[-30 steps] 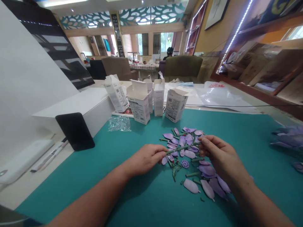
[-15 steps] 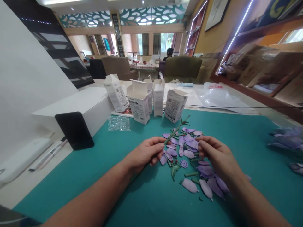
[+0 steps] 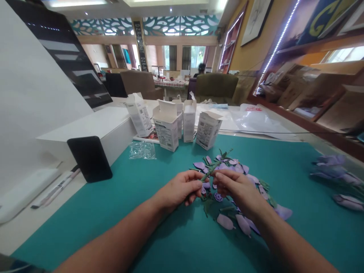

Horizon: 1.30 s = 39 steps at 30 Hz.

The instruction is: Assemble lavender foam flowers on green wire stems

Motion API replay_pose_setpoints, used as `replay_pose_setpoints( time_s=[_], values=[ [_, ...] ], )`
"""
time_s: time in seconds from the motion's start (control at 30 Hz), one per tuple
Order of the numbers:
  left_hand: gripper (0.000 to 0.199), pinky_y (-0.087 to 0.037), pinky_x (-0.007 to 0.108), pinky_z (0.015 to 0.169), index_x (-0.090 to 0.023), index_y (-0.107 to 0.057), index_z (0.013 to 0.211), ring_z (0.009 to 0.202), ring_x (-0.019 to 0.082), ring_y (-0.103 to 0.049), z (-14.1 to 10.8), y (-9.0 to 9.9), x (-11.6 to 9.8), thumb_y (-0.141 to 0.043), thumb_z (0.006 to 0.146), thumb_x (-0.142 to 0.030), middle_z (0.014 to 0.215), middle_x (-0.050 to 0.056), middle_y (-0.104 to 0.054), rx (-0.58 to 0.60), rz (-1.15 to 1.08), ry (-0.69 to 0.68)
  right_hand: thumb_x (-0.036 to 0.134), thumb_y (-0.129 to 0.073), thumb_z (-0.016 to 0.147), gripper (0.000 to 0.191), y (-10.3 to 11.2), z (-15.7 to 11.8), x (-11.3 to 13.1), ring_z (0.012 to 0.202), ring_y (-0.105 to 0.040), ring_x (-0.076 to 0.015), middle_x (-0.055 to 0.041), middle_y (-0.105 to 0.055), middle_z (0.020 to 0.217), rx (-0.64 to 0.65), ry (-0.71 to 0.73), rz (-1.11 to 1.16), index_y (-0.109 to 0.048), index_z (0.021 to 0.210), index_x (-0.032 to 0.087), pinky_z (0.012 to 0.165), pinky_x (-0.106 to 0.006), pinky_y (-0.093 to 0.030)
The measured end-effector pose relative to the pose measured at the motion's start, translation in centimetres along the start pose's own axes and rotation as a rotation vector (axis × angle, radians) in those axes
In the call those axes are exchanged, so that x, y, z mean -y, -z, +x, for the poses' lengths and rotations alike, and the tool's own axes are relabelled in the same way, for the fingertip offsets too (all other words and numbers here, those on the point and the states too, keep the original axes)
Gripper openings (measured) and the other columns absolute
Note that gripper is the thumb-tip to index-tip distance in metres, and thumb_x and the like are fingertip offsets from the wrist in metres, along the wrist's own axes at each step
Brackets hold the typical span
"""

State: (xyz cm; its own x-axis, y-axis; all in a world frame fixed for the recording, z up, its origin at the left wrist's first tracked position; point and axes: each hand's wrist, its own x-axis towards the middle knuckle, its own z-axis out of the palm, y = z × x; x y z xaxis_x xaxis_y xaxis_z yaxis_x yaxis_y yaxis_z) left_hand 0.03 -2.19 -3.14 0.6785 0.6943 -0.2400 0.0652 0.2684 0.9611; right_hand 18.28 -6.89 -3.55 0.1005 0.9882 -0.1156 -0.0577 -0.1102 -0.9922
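My left hand (image 3: 179,188) and my right hand (image 3: 236,188) meet over a scattered heap of lavender foam petals (image 3: 227,167) on a teal cutting mat (image 3: 85,212). A thin green artificial stem (image 3: 209,173) with small leaves runs between them, its lower end pinched in my left fingers and my right fingertips closed on it. A small purple slotted disc (image 3: 218,196) lies just below my right fingers. Larger lavender petals (image 3: 225,222) lie nearer me, and my hands hide part of the heap.
Several open white cardboard boxes (image 3: 167,127) stand beyond the heap, beside clear plastic wrap (image 3: 142,150). A black tablet (image 3: 89,159) leans at the mat's left edge. Assembled purple flowers (image 3: 332,170) lie at the right. A white plastic bag (image 3: 256,119) lies behind the mat.
My right hand has moved left to the stem, bringing both hands together. The stem now lies lower and more level, and the petals near my hands look shifted.
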Motion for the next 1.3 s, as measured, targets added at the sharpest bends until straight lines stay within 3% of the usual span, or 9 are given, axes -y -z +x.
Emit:
replay_pose_setpoints(
  time_s=[0.13, 0.37, 0.7, 1.0, 1.3],
  values=[
    [0.017, -0.031, 0.011, 0.038, -0.015, -0.056, 0.097, 0.041, 0.002, -0.040, -0.2, -0.3, 0.2, -0.052, 0.083, -0.023, 0.061, -0.006, -0.053, 0.045, 0.007, -0.021, 0.050, -0.070, 0.070, 0.037, -0.9, 0.0, -0.1, 0.047, -0.043, -0.0077, 0.0023, -0.054, 0.052, 0.018, 0.061, 0.026, -0.065, 0.064, 0.014, 0.046, -0.021, -0.031],
    [0.019, -0.035, 0.012, 0.037, -0.015, -0.055, 0.100, 0.041, 0.003, -0.044, -0.2, -0.5, 0.2, -0.054, 0.083, -0.024, 0.060, -0.006, -0.053, 0.006, 0.049, -0.053, 0.048, -0.078, 0.059, 0.037, -1.2, 0.0, -0.2, 0.041, -0.040, -0.0087, 0.0040, -0.050, 0.043, -0.210, 0.141, -0.003, -0.061, 0.062, 0.016, 0.041, -0.022, -0.029],
    [0.019, -0.036, 0.014, 0.037, -0.015, -0.057, 0.099, 0.041, 0.004, -0.044, -0.1, -0.5, 0.5, -0.052, 0.082, -0.024, 0.062, -0.005, -0.055, -0.053, 0.178, -0.125, 0.050, -0.078, 0.058, 0.039, -1.3, 0.7, -0.8, 0.037, -0.037, -0.0078, 0.0046, -0.047, 0.039, -0.251, 0.155, -0.018, -0.057, 0.056, 0.017, 0.037, -0.021, -0.026],
    [0.022, -0.039, 0.015, 0.038, -0.013, -0.057, 0.100, 0.044, 0.006, -0.047, 0.0, -0.8, 0.2, -0.051, 0.082, -0.024, 0.064, -0.004, -0.055, -0.105, 0.279, -0.121, 0.049, -0.078, 0.058, 0.039, -1.5, 0.8, -0.6, 0.036, -0.036, -0.0070, 0.0061, -0.045, 0.039, -0.248, 0.125, -0.008, -0.054, 0.055, 0.017, 0.036, -0.020, -0.025],
    [0.034, -0.037, 0.016, 0.038, -0.015, -0.054, 0.116, 0.040, 0.006, -0.044, 0.3, -0.6, 0.7, -0.050, 0.083, -0.022, 0.062, -0.005, -0.054, -0.108, 0.248, -0.119, 0.054, -0.070, 0.068, 0.038, -0.9, 0.8, -1.3, 0.047, -0.048, -0.0114, 0.0015, -0.056, 0.052, -0.112, 0.133, 0.057, -0.061, 0.065, 0.017, 0.044, -0.023, -0.039]
  ],
)
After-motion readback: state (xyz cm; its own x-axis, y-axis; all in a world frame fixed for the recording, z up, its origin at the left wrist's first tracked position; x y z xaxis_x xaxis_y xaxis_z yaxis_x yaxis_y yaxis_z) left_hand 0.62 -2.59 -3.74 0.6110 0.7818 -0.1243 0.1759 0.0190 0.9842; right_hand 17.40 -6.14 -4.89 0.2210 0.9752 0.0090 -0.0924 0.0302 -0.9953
